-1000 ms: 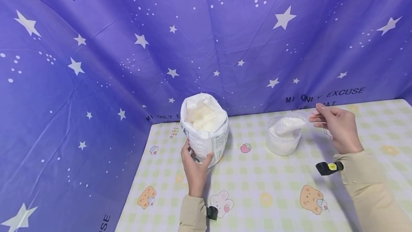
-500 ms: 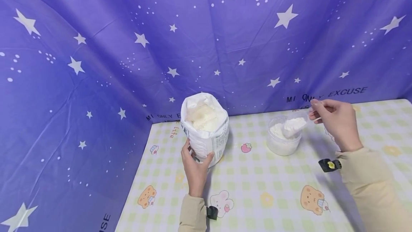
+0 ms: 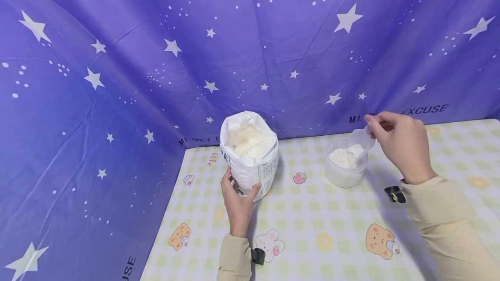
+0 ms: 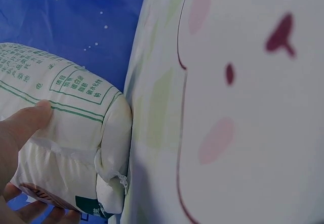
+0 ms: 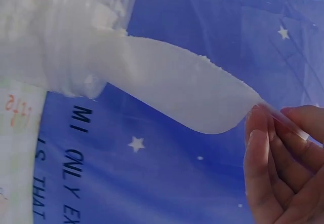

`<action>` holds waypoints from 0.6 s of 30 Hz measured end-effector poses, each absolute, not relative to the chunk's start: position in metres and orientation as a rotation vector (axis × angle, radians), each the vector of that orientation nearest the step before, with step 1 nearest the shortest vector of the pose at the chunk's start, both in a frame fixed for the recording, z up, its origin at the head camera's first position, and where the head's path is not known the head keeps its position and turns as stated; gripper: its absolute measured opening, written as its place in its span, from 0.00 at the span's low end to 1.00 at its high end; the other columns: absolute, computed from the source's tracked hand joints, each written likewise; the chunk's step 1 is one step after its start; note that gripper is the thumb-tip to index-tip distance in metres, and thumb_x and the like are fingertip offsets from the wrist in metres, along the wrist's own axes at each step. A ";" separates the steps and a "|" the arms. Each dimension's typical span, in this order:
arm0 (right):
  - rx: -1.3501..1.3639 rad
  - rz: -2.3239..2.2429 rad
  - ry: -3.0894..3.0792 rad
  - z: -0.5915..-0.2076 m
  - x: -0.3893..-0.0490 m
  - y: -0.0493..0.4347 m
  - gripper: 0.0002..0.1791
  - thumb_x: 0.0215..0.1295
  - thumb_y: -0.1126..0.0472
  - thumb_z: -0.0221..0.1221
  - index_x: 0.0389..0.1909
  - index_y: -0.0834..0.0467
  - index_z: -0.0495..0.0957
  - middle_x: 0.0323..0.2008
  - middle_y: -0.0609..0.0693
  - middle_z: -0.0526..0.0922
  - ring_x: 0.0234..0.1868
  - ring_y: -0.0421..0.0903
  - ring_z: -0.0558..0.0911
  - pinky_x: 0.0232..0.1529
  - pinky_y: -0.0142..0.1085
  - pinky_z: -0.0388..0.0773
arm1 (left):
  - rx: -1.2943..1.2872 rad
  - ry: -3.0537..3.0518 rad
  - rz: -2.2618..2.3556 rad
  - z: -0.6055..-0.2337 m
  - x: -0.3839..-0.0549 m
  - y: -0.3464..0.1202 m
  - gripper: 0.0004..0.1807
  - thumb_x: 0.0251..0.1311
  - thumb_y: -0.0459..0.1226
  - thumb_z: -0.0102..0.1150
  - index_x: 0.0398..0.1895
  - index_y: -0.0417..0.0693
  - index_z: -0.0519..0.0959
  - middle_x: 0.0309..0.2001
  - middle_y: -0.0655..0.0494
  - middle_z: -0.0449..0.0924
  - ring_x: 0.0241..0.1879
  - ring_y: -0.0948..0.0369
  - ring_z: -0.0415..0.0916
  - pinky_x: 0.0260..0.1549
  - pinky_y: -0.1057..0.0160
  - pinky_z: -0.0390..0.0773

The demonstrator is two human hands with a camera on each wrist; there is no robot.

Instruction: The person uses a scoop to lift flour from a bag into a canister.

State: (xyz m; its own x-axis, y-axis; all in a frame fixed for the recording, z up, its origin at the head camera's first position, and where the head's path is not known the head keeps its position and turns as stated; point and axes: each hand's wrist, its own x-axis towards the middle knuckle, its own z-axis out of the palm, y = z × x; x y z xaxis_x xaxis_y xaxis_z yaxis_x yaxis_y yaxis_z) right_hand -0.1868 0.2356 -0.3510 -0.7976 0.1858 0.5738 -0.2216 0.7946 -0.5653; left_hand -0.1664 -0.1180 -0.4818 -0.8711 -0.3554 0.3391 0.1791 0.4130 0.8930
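My left hand [image 3: 239, 205] grips the lower front of a white bag [image 3: 255, 174], thumb and fingers spread round it. The bag stands upright with its top open, filled with pale powder [image 3: 250, 142]; green print shows on its side in the left wrist view. My right hand [image 3: 404, 144] pinches the handle of a translucent scoop [image 5: 177, 87]. The scoop tilts steeply down to the left, its tip inside the mouth of a clear round tub [image 3: 343, 177]. White powder [image 3: 343, 158] lies in the tub, and some clings to the scoop's edge.
A checked tablecloth [image 3: 304, 216] with cartoon prints covers the table. Behind and to the left hangs a purple curtain [image 3: 234, 55] with stars, close behind the bag and tub. Black straps sit at both wrists.
My right hand has risen slightly and turned, tipping the scoop from nearly level to steep; its heap of powder has slid down into the tub. The left hand and bag have stayed put.
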 end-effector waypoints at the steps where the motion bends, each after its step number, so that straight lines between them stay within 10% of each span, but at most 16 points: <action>1: 0.036 0.834 -2.346 -0.349 -0.185 0.235 0.17 0.70 0.52 0.59 0.26 0.59 0.86 0.23 0.58 0.86 0.20 0.11 0.61 0.20 0.25 0.59 | 0.149 -2.185 -1.472 -0.482 -0.167 -0.118 0.52 0.42 0.33 0.79 0.72 0.43 0.59 0.67 0.45 0.64 0.65 0.48 0.66 0.68 0.51 0.71; 8: 0.041 0.877 -2.289 -0.334 -0.173 0.240 0.16 0.68 0.53 0.62 0.26 0.59 0.87 0.22 0.58 0.86 0.20 0.11 0.65 0.20 0.23 0.61 | 0.135 -2.194 -1.468 -0.483 -0.169 -0.116 0.52 0.43 0.34 0.79 0.73 0.45 0.59 0.66 0.46 0.65 0.65 0.49 0.67 0.67 0.52 0.71; 14: 0.038 0.936 -2.209 -0.335 -0.172 0.240 0.15 0.66 0.53 0.63 0.28 0.61 0.88 0.18 0.18 0.74 0.21 0.11 0.68 0.21 0.19 0.62 | 0.160 -2.188 -1.460 -0.485 -0.169 -0.119 0.53 0.41 0.33 0.80 0.73 0.45 0.60 0.65 0.46 0.65 0.64 0.49 0.67 0.67 0.52 0.71; 18: 0.012 0.990 -2.159 -0.338 -0.171 0.239 0.14 0.66 0.54 0.64 0.29 0.62 0.88 0.19 0.14 0.71 0.22 0.12 0.71 0.20 0.17 0.62 | 0.150 -2.190 -1.459 -0.485 -0.168 -0.120 0.53 0.42 0.34 0.79 0.73 0.44 0.59 0.66 0.45 0.65 0.65 0.49 0.67 0.67 0.52 0.71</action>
State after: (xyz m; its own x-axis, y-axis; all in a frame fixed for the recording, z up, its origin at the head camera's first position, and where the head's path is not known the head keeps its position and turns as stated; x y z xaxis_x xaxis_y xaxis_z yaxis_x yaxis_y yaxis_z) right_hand -0.1708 0.2393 -0.3377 -0.7206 0.2807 0.6340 -0.2971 0.7012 -0.6481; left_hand -0.1681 -0.1199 -0.4854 -0.8688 -0.3569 0.3434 0.1795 0.4193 0.8899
